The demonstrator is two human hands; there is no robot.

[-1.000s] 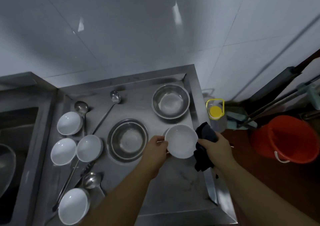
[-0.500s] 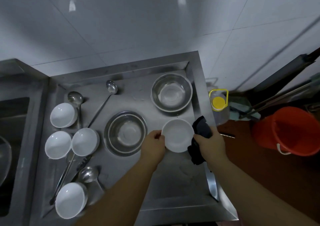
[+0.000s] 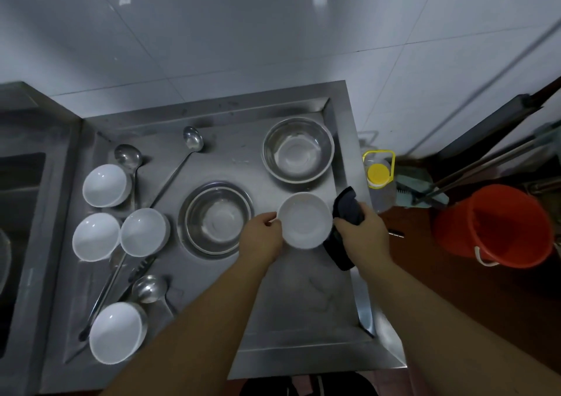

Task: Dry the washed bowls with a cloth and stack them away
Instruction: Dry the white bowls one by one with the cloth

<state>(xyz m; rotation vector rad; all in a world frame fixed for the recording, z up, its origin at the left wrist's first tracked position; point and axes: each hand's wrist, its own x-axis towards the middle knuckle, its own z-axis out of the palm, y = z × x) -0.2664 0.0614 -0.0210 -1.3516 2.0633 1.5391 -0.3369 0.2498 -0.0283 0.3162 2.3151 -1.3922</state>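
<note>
My left hand point(image 3: 263, 238) pinched near-left rim of white bowl point(image 3: 304, 219), bowl held above steel counter point(image 3: 303, 304). My right hand point(image 3: 362, 234) gripped dark cloth point(image 3: 346, 213) against bowl's right side, fingers curled round it. Nearer steel basin point(image 3: 218, 218) sat just left of bowl, second steel basin point(image 3: 298, 150) beyond bowl. Four more white bowls point(image 3: 144, 231) stood well left of bowl, ladles point(image 3: 170, 177) among them. Orange bucket point(image 3: 498, 228) stood far right of bowl.
</note>
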